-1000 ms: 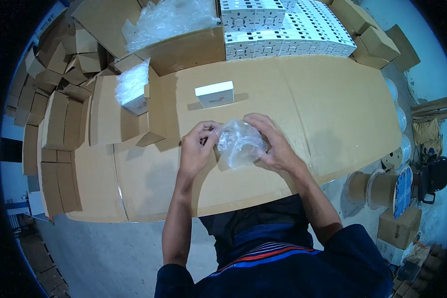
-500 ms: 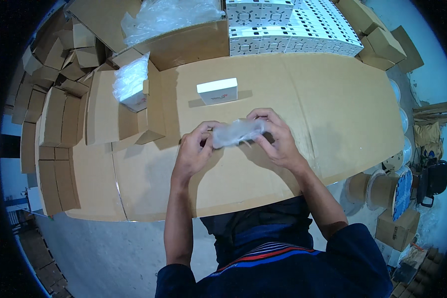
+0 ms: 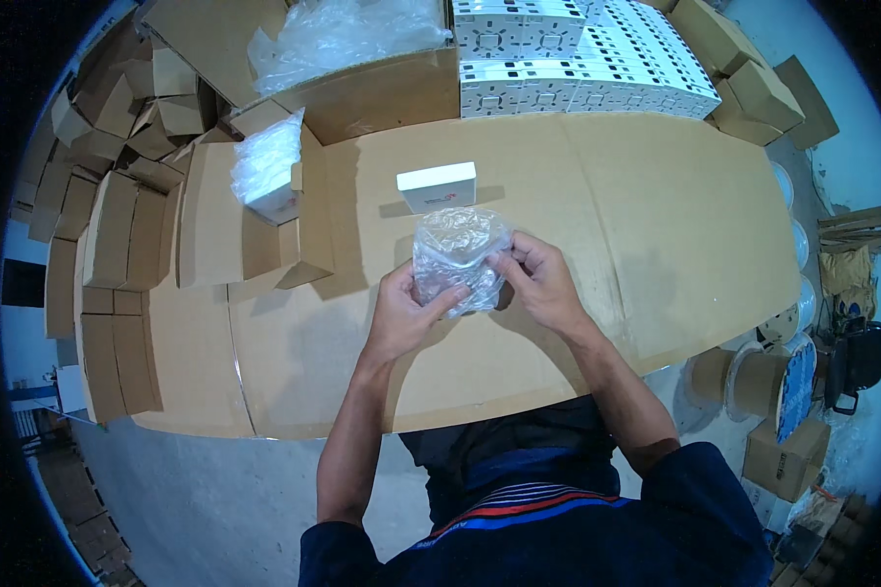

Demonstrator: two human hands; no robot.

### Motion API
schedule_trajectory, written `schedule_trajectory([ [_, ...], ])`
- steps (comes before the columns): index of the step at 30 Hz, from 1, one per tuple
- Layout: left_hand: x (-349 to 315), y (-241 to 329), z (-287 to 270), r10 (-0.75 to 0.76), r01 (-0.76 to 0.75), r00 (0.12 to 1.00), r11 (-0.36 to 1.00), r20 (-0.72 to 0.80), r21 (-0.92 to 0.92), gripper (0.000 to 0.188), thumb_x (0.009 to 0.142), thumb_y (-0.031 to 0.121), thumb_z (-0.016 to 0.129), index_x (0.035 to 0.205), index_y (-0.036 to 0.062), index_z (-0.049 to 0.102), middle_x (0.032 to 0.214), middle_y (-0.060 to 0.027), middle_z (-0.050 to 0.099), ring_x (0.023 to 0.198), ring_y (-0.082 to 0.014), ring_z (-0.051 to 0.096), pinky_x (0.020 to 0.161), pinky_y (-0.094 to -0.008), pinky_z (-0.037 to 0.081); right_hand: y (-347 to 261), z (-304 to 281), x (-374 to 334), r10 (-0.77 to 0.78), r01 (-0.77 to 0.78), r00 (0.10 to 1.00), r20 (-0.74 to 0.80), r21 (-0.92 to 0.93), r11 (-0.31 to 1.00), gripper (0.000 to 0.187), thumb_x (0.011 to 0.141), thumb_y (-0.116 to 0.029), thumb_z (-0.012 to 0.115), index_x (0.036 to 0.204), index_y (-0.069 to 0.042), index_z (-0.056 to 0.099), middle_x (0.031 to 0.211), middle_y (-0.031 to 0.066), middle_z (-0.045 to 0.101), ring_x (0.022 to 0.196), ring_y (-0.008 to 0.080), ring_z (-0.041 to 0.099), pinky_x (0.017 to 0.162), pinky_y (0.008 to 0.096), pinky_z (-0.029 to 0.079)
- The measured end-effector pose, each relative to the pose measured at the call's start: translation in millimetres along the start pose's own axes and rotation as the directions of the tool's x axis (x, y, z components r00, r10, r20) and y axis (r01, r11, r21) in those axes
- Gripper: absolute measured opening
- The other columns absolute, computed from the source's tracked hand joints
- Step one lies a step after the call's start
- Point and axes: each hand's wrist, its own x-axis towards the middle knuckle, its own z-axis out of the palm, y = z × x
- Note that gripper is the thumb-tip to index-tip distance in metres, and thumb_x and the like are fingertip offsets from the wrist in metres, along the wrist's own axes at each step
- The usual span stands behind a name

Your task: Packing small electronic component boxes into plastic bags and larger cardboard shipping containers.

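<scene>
Between my two hands is a clear bubble wrap bag, crinkled and held up above the cardboard-covered table. My left hand pinches its lower left side, thumb across the front. At its right edge, my right hand grips the plastic with thumb and fingers. Whether anything lies inside the bag, I cannot tell. Just beyond it stands a small white box on its long edge. To the left, an open carton holds a white box wrapped in bubble wrap.
A large carton full of clear plastic bags stands at the back. Rows of white patterned boxes are stacked beside it. Empty cartons crowd the left edge. Cable reels sit on the floor at right.
The bubble wrap bag has turned from a blurred, narrow edge to its broad face. My left hand has moved slightly right and lower, its thumb now over the bag. The view has shifted a little.
</scene>
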Motion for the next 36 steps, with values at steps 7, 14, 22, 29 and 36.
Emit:
schedule_trajectory([
  [7,1.8,-3.2,1.2,0.037,-0.037,0.998,0.999,-0.056,0.011,0.039,0.085,0.003,0.077,0.121,-0.0024,0.061,0.11,-0.0079,0.069,0.099,-0.0129,0.066,0.088,-0.0292,0.055,-20.2,0.2,-1.6,-0.656,0.435,0.73,-0.193,-0.609,0.663,0.036,0.084,-0.008,0.073,0.117,-0.003,0.061,0.103,0.0104,0.065,0.094,0.0196,0.063,0.077,0.0334,0.051],
  [14,4.6,-13.2,-6.8,0.061,-0.049,0.996,0.983,-0.059,0.179,0.04,0.082,-0.002,0.073,0.119,-0.0022,0.06,0.108,-0.0064,0.069,0.098,-0.0122,0.065,0.087,-0.0294,0.054,-45.7,9.3,11.7,-0.546,0.593,0.751,0.37,-0.742,0.312,0.052,0.077,-0.019,0.079,0.123,-0.009,0.06,0.114,0.0091,0.064,0.108,0.0257,0.061,0.102,0.0451,0.038],
  [22,0.8,1.6,-0.3,0.138,-0.131,0.989,0.984,-0.048,0.119,0.041,0.08,0.001,0.077,0.118,-0.0017,0.061,0.107,-0.0077,0.068,0.095,-0.0114,0.065,0.084,-0.0292,0.054,-55.4,6.9,18.7,-0.459,0.54,0.823,0.336,-0.711,0.449,0.028,0.076,-0.013,0.079,0.099,-0.007,0.065,0.086,0.0074,0.068,0.083,0.0262,0.065,0.091,0.0413,0.043],
  [29,-1.5,5.7,-6.0,0.119,-0.103,0.991,0.968,-0.056,0.23,0.044,0.077,0.006,0.082,0.116,-0.0011,0.062,0.101,-0.0074,0.069,0.092,-0.0133,0.066,0.082,-0.0303,0.055,-71.9,-1.9,27.4,-0.393,0.455,0.89,0.231,-0.409,0.791,0.017,0.08,-0.008,0.076,0.092,-0.001,0.066,0.079,0.0096,0.067,0.078,0.0193,0.065,0.076,0.0332,0.051],
  [36,-0.8,2.7,-6.9,0.139,-0.123,0.989,0.966,-0.055,0.229,0.045,0.077,0.009,0.083,0.115,-0.0013,0.062,0.101,-0.008,0.07,0.091,-0.0131,0.066,0.08,-0.0308,0.055,-79.7,3.9,35.7,-0.302,0.375,0.918,0.257,-0.316,0.871,0.013,0.085,-0.009,0.073,0.092,0.001,0.067,0.083,0.0113,0.069,0.079,0.0179,0.065,0.078,0.0322,0.053],
])
